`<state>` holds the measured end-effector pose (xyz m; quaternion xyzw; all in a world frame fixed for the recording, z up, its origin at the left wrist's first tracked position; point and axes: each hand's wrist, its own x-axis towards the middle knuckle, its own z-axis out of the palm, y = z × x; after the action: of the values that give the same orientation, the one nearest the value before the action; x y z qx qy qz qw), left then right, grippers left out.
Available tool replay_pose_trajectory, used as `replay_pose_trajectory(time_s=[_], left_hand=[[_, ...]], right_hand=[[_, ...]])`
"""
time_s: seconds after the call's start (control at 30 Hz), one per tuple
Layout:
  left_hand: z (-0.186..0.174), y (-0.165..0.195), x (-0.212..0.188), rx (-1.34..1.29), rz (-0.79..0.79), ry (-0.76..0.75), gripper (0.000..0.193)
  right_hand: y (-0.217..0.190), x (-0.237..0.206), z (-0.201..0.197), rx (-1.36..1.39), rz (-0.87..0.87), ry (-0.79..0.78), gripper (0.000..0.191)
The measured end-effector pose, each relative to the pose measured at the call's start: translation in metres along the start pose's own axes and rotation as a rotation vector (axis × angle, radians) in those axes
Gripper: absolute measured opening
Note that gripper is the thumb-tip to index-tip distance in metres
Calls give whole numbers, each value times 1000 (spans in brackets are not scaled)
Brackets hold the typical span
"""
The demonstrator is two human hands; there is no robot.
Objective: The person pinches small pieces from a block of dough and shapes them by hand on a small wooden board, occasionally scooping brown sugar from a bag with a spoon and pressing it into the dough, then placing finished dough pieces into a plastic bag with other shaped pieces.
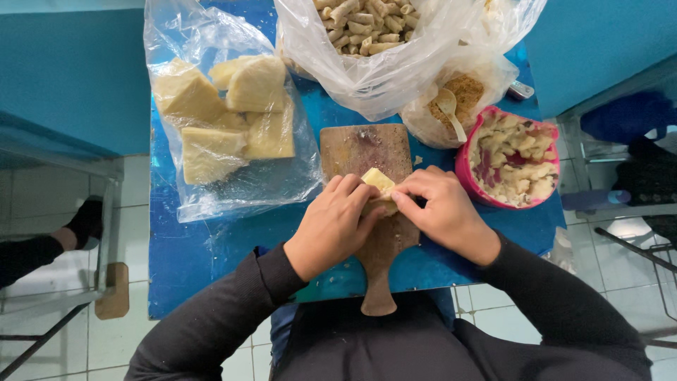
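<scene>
Both hands, left hand (331,226) and right hand (441,212), fingers pinched on dough piece (379,180) over board (367,152), frame centre; shaping step, probably; next needs steady grip.

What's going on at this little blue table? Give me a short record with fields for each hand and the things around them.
left hand: on the pale yellow piece, fingers curled over it
right hand: pinching the same piece from the other side
surface under the hands: wooden cutting board, handle pointing toward the person
table: blue top
left of the board: clear bag of pale yellow blocks
behind the board: clear bag of small rolled pieces
right of the board: pink bowl of pale chunks; bag of brown crumbs with a spoon
</scene>
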<state>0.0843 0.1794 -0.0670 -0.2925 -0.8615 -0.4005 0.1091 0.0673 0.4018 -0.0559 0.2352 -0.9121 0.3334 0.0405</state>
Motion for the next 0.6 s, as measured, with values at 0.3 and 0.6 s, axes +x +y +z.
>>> replay_pose_trajectory(time_s=[0.3,0.6], left_hand=[[11,-4,9,20,-158,26,9],[11,-4,15,14,-214,89,15]], right_hand=[[-3,9,-2,-156,15,-35,13],[3,10,-6,-19,-117,27,9]])
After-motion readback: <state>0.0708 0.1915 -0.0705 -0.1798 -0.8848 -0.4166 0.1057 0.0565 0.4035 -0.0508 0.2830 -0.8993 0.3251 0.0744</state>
